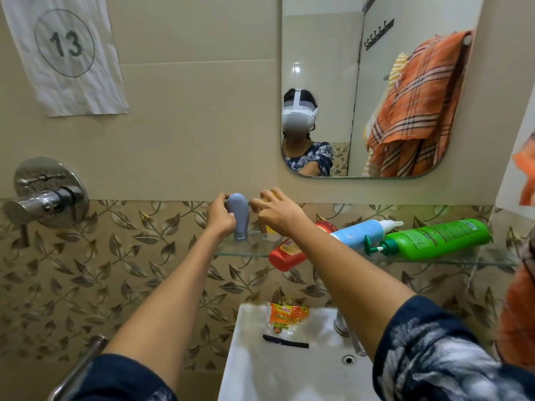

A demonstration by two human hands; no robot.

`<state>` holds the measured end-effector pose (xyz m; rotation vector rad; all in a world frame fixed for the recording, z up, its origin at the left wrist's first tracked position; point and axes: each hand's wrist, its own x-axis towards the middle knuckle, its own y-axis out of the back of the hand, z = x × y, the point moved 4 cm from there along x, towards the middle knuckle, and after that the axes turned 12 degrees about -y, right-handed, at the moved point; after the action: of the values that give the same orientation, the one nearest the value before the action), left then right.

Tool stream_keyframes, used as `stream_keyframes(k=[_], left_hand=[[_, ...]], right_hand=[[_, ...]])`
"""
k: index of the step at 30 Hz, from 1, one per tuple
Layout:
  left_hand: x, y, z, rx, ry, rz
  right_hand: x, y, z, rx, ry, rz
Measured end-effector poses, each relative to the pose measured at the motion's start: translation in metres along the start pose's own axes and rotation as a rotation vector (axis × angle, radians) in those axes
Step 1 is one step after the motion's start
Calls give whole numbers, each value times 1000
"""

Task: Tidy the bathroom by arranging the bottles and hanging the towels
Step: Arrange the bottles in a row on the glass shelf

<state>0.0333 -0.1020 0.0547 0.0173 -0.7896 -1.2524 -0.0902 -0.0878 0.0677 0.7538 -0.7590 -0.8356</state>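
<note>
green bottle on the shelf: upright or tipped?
Tipped. The green bottle lies on its side on the glass shelf, pump pointing left.

You are standing in a home bathroom: a white sink (289, 369) is sitting below a glass shelf (434, 260) of toiletry bottles, a mirror (327, 68) is hanging on beige tiles, and a chrome shower valve (47, 195) is sticking out at left.
</note>
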Motion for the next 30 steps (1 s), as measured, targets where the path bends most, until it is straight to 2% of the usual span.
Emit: stream_keyframes(k=[11, 18, 20, 22, 24, 26, 28, 30], left_hand=[[-1, -5, -2, -53, -5, 6], [-7, -9, -4, -138, 79, 85], [-11, -8, -2, -130, 127, 161], [-17, -6, 8, -56, 82, 267], [-25, -7, 24, 5, -61, 327], [-34, -13, 42, 25, -222, 279], [-45, -28, 54, 47, -330, 102], [-59, -46, 55, 69, -343, -118]], right_hand=[[2, -11, 3, -29, 23, 80], [-6, 0, 17, 41, 10, 140], [-12, 5, 26, 102, -6, 168], [-20, 9, 39, 169, -25, 209], [-27, 11, 54, 230, -52, 255], [-35, 11, 69, 298, -85, 279], [-41, 7, 82, 357, -119, 248], [-48, 0, 94, 392, -164, 180]])
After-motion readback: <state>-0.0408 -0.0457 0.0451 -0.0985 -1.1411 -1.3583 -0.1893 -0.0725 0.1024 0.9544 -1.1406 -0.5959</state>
